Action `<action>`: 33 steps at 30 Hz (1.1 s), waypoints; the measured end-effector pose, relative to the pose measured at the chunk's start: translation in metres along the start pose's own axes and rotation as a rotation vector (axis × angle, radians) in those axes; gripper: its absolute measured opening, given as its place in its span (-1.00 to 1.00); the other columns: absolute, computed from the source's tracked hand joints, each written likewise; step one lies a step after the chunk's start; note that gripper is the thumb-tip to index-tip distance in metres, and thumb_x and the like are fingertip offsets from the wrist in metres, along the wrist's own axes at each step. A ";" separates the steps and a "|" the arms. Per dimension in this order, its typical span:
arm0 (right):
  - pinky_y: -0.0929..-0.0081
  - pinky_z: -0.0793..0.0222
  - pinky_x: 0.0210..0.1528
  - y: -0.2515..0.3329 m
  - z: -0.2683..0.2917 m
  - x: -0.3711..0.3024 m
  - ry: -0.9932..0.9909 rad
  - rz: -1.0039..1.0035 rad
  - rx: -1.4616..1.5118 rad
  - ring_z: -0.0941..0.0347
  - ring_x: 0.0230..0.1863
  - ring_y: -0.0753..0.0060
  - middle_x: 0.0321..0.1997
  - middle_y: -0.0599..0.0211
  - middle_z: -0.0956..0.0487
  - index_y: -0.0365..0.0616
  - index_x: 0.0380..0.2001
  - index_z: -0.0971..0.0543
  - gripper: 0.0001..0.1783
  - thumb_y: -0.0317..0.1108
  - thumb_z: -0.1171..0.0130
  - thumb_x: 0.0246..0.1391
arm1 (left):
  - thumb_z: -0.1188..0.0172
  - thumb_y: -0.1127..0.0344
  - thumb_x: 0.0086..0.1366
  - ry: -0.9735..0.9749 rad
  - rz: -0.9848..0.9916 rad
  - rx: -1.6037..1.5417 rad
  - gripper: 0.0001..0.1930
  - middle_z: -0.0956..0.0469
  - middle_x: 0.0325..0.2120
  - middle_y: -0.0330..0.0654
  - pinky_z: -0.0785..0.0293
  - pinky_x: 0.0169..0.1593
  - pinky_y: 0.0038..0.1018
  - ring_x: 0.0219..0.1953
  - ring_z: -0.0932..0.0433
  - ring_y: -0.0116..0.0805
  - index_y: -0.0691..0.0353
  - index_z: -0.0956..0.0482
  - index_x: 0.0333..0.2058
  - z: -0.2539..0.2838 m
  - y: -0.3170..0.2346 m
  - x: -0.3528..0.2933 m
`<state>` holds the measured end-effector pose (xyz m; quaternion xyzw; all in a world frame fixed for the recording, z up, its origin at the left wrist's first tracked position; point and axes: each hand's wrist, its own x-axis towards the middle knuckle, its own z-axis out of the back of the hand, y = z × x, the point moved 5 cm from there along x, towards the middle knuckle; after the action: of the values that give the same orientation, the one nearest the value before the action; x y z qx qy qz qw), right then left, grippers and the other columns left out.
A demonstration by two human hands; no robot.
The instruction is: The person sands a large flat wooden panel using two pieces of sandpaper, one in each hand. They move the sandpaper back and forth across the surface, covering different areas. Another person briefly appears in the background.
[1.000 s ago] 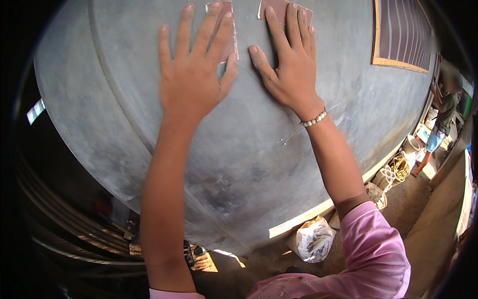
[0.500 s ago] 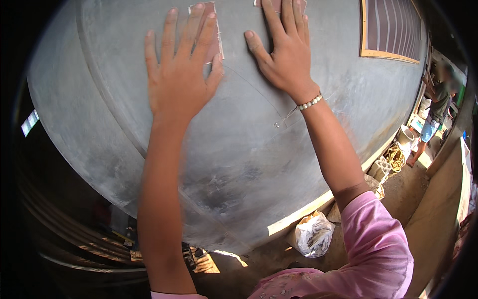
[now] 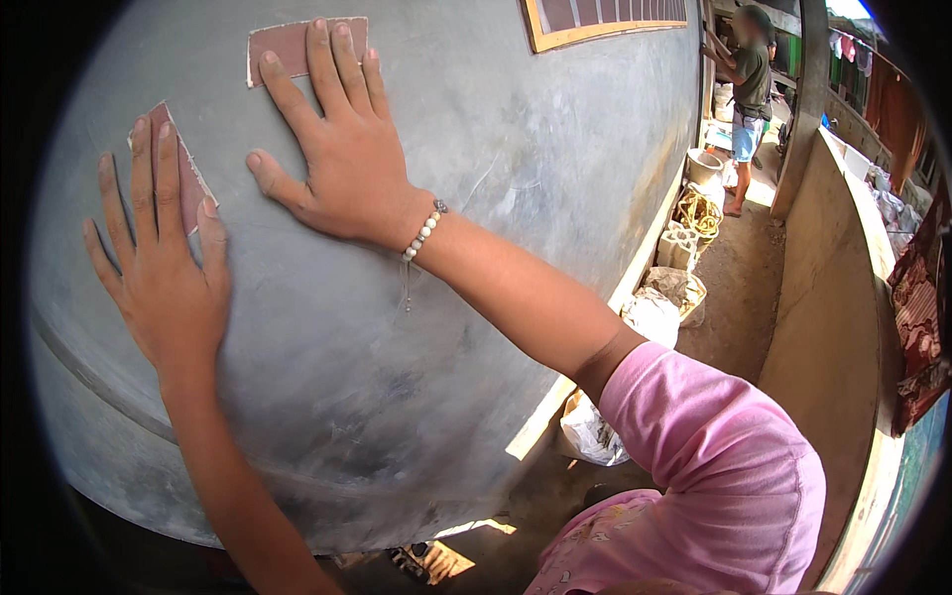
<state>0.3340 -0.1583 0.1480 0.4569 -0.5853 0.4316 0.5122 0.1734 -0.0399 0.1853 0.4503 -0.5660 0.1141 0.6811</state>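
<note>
My left hand [image 3: 171,273] lies against a smooth grey wall [image 3: 367,327], fingers stretched out and slightly spread. Beneath its fingers is a reddish-brown sheet of sandpaper [image 3: 189,183] with ragged pale edges, partly covered. Higher up and to the right, my right hand [image 3: 352,164] is flat on the wall too, thumb held wide. Its fingertips rest over a second brown sandpaper sheet [image 3: 281,43], whose left part shows uncovered. A beaded bracelet [image 3: 424,230] circles my right wrist.
A wood-framed window [image 3: 610,38] sits in the wall above. Along the wall's foot at right are a bucket [image 3: 706,167], yellow rope [image 3: 699,213] and a white plastic sack [image 3: 592,434]. A low wall [image 3: 828,268] borders the passage, where another person [image 3: 751,94] stands.
The view has swung right, bringing more of the passage and the other person into sight. Both hands appear farther left and lower, still flat over the sandpaper; the right sheet shows more fully.
</note>
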 end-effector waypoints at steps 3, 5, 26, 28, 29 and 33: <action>-0.39 0.20 0.63 0.004 0.008 -0.017 0.056 0.019 0.015 0.11 0.67 -0.48 0.63 -0.44 -0.07 -0.06 0.54 -0.32 -0.04 0.18 -0.26 0.19 | 0.01 0.01 0.55 -0.005 -0.003 0.043 -0.30 -0.07 0.61 -0.64 0.03 0.63 0.07 0.64 -0.04 -0.36 -0.39 -0.08 0.60 -0.001 0.001 0.001; -0.37 0.19 0.64 -0.002 0.009 -0.010 0.050 0.042 0.055 0.10 0.67 -0.49 0.63 -0.44 -0.09 -0.06 0.53 -0.33 -0.04 0.18 -0.28 0.16 | -0.07 0.03 0.47 -0.048 -0.006 -0.036 -0.27 -0.11 0.60 -0.67 0.01 0.62 0.07 0.63 -0.08 -0.37 -0.44 -0.14 0.58 0.001 0.001 0.000; -0.30 0.17 0.65 -0.066 0.016 0.012 -0.100 -0.028 0.037 0.02 0.64 -0.47 0.62 -0.38 -0.12 -0.02 0.53 -0.33 -0.06 0.16 -0.30 0.19 | -0.04 -0.05 0.52 -0.092 -0.009 -0.012 -0.34 -0.18 0.58 -0.64 -0.05 0.60 0.15 0.62 -0.12 -0.32 -0.46 -0.21 0.56 -0.001 0.000 -0.001; -0.30 0.18 0.65 -0.065 0.011 0.005 -0.050 -0.046 0.028 0.05 0.65 -0.48 0.63 -0.36 -0.11 -0.02 0.54 -0.32 -0.06 0.16 -0.29 0.19 | -0.04 -0.06 0.52 -0.083 -0.007 -0.005 -0.34 -0.18 0.58 -0.63 -0.05 0.60 0.16 0.62 -0.12 -0.31 -0.46 -0.22 0.56 -0.002 0.001 -0.002; -0.30 0.19 0.66 -0.062 0.014 -0.005 -0.041 -0.032 -0.007 0.06 0.66 -0.48 0.64 -0.36 -0.10 -0.01 0.54 -0.32 -0.06 0.16 -0.29 0.19 | -0.04 -0.06 0.52 -0.083 -0.007 -0.005 -0.34 -0.18 0.58 -0.63 -0.05 0.60 0.16 0.62 -0.12 -0.31 -0.46 -0.22 0.56 -0.002 0.001 -0.002; -0.31 0.22 0.66 -0.045 0.033 -0.074 0.105 -0.076 -0.028 0.12 0.69 -0.42 0.67 -0.28 -0.07 0.03 0.57 -0.30 -0.05 0.17 -0.28 0.21 | -0.05 -0.05 0.52 -0.142 -0.026 -0.026 -0.34 -0.18 0.58 -0.63 -0.04 0.59 0.17 0.62 -0.13 -0.30 -0.45 -0.22 0.56 0.000 0.000 -0.001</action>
<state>0.3758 -0.1936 0.0729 0.4483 -0.5460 0.4270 0.5644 0.1736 -0.0396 0.1845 0.4555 -0.6085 0.0658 0.6465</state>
